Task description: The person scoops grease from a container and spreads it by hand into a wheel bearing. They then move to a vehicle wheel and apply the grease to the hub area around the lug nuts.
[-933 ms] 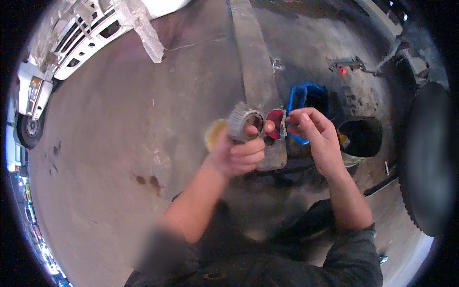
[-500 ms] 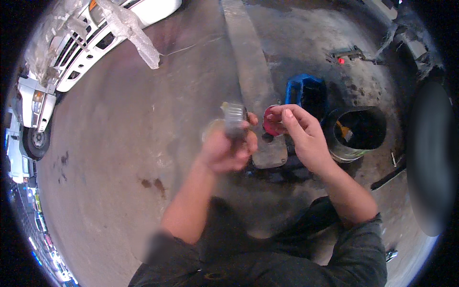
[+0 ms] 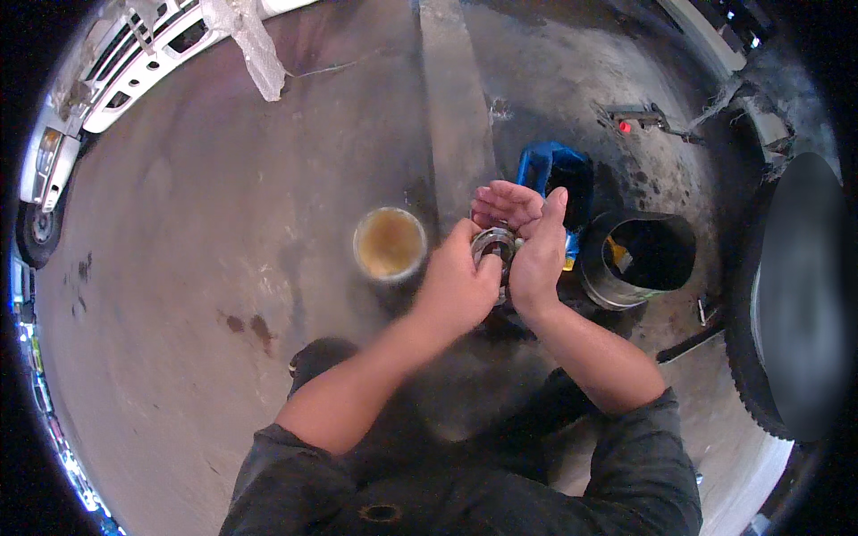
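Observation:
My left hand (image 3: 465, 277) is wrapped round a small clear container with a round rim (image 3: 494, 241), its contents hard to make out. One finger or the thumb lies across its mouth. Right against it is my right hand (image 3: 534, 241), palm turned up and fingers stretched out, holding nothing that I can see. To the left of my left hand stands a round tub (image 3: 391, 245) with a tan, cloudy content. Beyond my right hand is a cut-open blue jug (image 3: 556, 165) with a dark inside, partly hidden by my fingers.
A dark-mouthed bucket (image 3: 639, 259) with a yellow-handled brush (image 3: 619, 255) stands to the right. A large tyre (image 3: 746, 330) is at the far right. A jack-like metal tool (image 3: 643, 116) with a red part lies farther off. A white vehicle bumper (image 3: 147, 71) shows at upper left.
My left hand has brought the clear container down and right, against my right hand. My right hand has turned palm up and opened. The red round thing by it is out of sight.

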Demonstrator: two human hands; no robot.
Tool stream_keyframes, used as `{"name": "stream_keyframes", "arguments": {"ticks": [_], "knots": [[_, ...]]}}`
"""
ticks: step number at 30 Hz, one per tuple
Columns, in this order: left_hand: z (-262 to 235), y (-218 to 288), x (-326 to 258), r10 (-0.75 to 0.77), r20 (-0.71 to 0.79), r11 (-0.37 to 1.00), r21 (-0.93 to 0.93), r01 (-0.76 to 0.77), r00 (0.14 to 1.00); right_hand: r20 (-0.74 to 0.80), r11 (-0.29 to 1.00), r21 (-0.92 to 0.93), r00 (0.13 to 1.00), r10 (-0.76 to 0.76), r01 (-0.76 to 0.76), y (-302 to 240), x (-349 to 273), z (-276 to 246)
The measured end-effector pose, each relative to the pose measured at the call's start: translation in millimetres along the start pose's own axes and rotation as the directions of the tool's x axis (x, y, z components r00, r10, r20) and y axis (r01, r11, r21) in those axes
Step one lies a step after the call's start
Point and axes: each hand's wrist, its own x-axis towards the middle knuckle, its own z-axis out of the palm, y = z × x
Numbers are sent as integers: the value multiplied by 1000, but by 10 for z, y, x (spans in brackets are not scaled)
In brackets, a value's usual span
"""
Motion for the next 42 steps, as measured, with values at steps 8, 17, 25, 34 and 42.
{"name": "stream_keyframes", "arguments": {"ticks": [8,17,25,34,42], "knots": [[-110,55,-88,118,146,947,281,-155,982,105,946,-212,957,272,-246,-72,113,12],[-174,72,-10,-47,89,986,-155,60,995,339,865,339,906,256,-371,-294,201,-87],[-133,112,-19,-14,152,951,-304,60,988,386,896,62,838,384,-439,-38,42,-69],[-113,-14,-41,61,4,996,-60,-61,998,241,980,68,956,166,-187,-131,-23,40],[-116,82,-114,153,197,955,221,-196,968,136,914,-248,923,361,-321,-133,25,-11]]}}
